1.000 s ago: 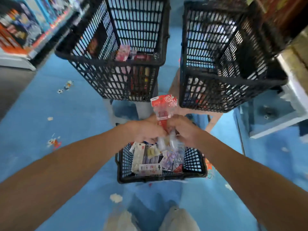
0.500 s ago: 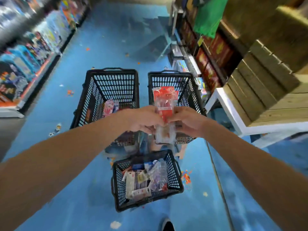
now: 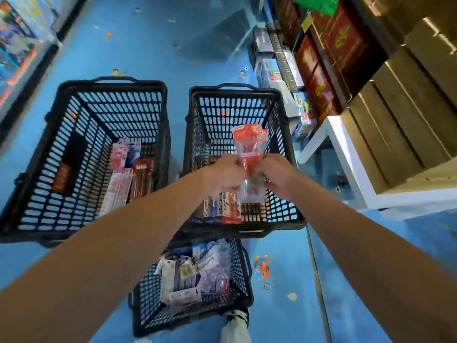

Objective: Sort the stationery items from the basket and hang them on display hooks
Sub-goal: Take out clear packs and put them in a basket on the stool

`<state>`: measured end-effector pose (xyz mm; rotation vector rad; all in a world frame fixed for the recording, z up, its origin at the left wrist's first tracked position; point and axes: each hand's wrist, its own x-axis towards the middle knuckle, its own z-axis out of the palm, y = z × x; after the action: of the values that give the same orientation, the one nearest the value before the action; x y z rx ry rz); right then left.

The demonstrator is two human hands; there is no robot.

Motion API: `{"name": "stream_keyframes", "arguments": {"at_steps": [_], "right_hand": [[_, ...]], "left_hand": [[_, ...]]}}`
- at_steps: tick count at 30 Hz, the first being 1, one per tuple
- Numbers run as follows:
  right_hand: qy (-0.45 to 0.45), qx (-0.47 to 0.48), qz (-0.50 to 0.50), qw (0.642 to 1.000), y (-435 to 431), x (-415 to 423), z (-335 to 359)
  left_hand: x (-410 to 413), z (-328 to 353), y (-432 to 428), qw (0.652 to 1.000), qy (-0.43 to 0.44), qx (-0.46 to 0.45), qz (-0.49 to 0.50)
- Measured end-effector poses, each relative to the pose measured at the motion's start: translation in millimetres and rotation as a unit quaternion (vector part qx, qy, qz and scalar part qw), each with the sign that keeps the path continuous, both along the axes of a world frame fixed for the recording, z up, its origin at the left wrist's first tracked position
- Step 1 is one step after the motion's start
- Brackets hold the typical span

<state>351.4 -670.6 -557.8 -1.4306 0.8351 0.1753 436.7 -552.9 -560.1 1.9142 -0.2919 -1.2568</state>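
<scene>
A red-topped clear packet (image 3: 249, 154) of stationery is standing upright in the air above the right large basket (image 3: 279, 120), with both hands gripping its lower half. The left hand (image 3: 226, 173) is pinching the packet's left edge, fingers curled tight around it, and the right hand (image 3: 277, 173) is clasping the right edge in the same way; the two hands are almost touching each other across the packet. Beneath them, in that right basket, flat packs (image 3: 222, 206) with red and patterned fronts are lying against the near wall. The left large basket (image 3: 118, 85), just beside it, is holding pink and red packs (image 3: 126, 174) leaning toward its right wall. Nearer the person, a smaller black basket (image 3: 243, 276) is sitting on the blue floor (image 3: 138, 45), heaped with mixed packets (image 3: 195, 276) in clear wrappers. A light shoe (image 3: 232, 328) is showing at the near edge. To the right, a white shelf (image 3: 346, 154) is carrying wooden crates (image 3: 400, 120), and dark red boxes (image 3: 331, 53) are lining the shelving farther away.
</scene>
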Motion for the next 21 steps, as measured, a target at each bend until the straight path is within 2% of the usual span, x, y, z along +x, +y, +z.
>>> {"name": "stream_keyframes", "arguments": {"at_steps": [5,11,17,21], "right_hand": [[0.112,0.014,-0.039,0.993,-36,32,-115],[0.194,0.026,-0.049,0.979,-47,49,-208],[0.228,0.039,-0.037,0.972,-53,49,-239],[0.254,0.033,-0.018,0.966,-57,43,-244]], "left_hand": [[11,-108,-42,0.998,0.049,0.029,-0.004],[12,-187,-61,0.993,0.053,0.099,-0.033],[4,-223,-75,0.986,0.009,0.138,-0.091],[4,-232,-79,0.980,0.009,0.162,-0.114]]}}
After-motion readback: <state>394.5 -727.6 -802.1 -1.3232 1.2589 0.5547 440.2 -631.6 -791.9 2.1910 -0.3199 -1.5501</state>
